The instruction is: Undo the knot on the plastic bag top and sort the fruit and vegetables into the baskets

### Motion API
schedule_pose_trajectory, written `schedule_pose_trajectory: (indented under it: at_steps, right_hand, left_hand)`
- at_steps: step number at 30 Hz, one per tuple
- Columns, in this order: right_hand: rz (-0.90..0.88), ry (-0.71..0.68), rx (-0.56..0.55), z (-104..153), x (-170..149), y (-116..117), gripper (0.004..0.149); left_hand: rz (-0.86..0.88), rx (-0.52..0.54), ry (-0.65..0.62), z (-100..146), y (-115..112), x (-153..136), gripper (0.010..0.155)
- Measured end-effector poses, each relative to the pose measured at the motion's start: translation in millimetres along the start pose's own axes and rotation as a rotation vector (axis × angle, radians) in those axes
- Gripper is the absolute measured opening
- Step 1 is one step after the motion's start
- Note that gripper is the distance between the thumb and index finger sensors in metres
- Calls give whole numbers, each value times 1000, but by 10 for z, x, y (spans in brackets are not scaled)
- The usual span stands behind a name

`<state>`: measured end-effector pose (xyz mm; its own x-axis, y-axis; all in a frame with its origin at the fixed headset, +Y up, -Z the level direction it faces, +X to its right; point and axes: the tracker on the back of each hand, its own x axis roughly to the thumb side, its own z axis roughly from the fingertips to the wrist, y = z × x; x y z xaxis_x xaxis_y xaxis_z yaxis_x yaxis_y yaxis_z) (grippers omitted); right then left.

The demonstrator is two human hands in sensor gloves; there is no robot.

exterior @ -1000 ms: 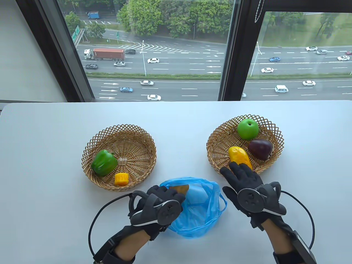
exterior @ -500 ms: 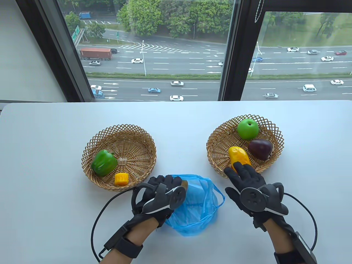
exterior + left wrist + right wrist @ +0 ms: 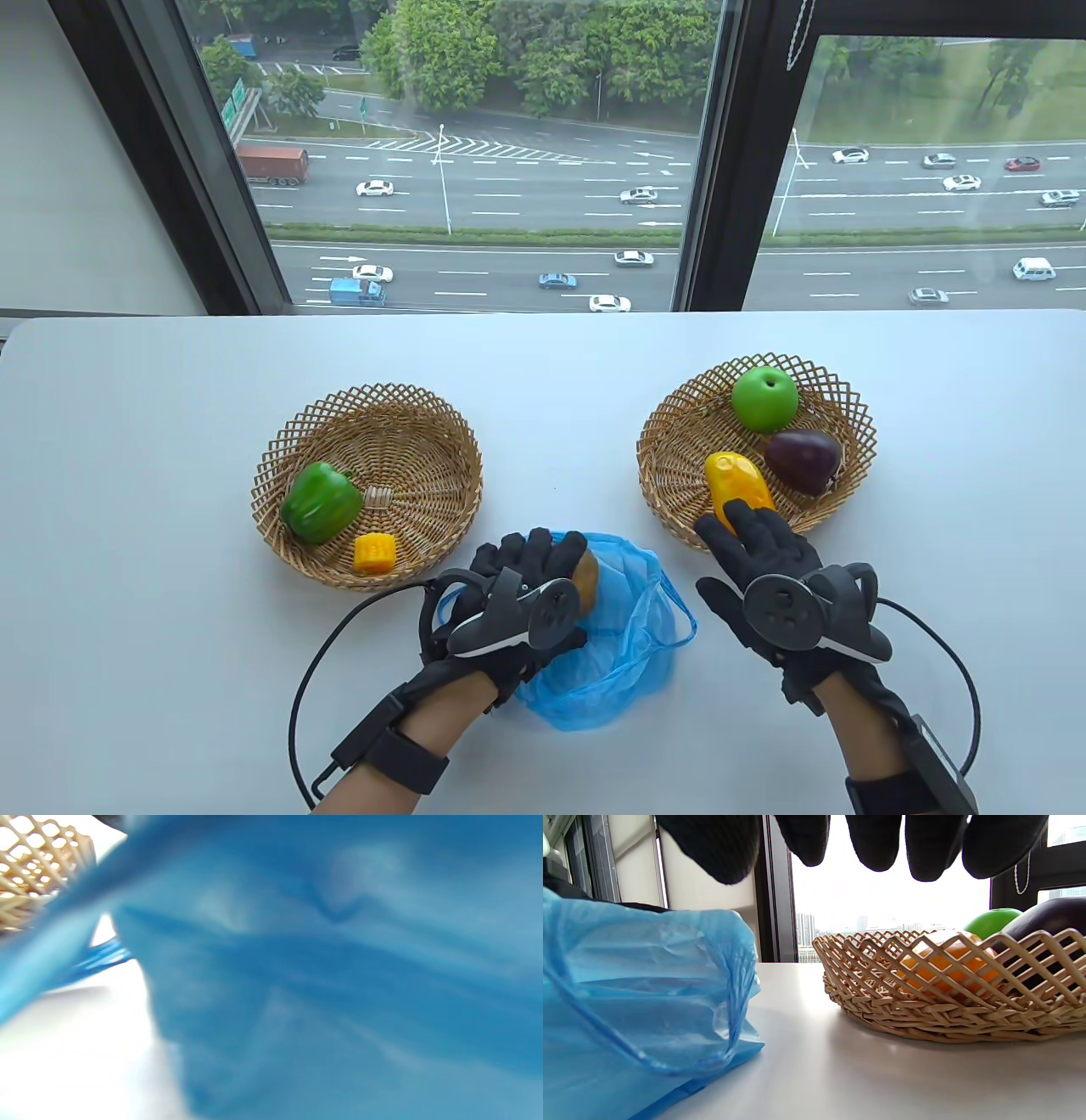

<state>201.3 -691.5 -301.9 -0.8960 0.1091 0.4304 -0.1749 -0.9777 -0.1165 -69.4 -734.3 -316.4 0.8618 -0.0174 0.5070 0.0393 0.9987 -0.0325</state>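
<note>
The blue plastic bag [image 3: 624, 645] lies open and crumpled on the table's near middle; it fills the left wrist view as the bag [image 3: 339, 984] and shows at left as the bag [image 3: 640, 993]. My left hand [image 3: 530, 586] grips a brown potato-like item [image 3: 585, 577] just above the bag's mouth. My right hand [image 3: 751, 543] hovers flat, fingers straight, at the near rim of the right basket [image 3: 670, 484], holding nothing. That basket holds a green apple [image 3: 765, 397], a purple eggplant [image 3: 804, 460] and a yellow fruit [image 3: 736, 482]. The left basket [image 3: 424, 441] holds a green pepper [image 3: 321, 503] and a corn piece [image 3: 374, 553].
A window with a dark frame [image 3: 730, 153] runs behind the white table [image 3: 543, 373]. Cables [image 3: 297, 705] loop from both gloves across the table's near part. The right basket's woven wall [image 3: 946, 1014] stands close in front of my right fingers [image 3: 925, 844].
My left hand has lifted the brown item up out of the bag and turned slightly right. The bag has slumped a little. My right hand has barely moved.
</note>
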Motion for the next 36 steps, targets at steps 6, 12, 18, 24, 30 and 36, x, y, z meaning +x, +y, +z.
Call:
schedule_pose_trajectory:
  at_steps: [6, 12, 18, 24, 30, 36]
  right_hand:
    - [0, -5, -7, -3, 2, 7, 68]
    - [-9, -3, -7, -5, -6, 12, 68]
    - [-9, -7, -3, -4, 3, 14, 68]
    - [-15, -2, 2, -4, -13, 22, 69]
    - [-15, -1, 3, -2, -14, 24, 68]
    - [-15, 1, 4, 0, -19, 24, 68]
  left_hand:
    - [-24, 15, -46, -35, -12, 72, 96]
    - [-10, 56, -25, -62, -36, 105, 96]
    - [-39, 56, 33, -78, -40, 82, 97]
    - [-26, 19, 54, -79, -87, 2, 97]
    - [-32, 117, 14, 11, -19, 21, 95]
    - [22, 242, -9, 152, 248, -31, 91]
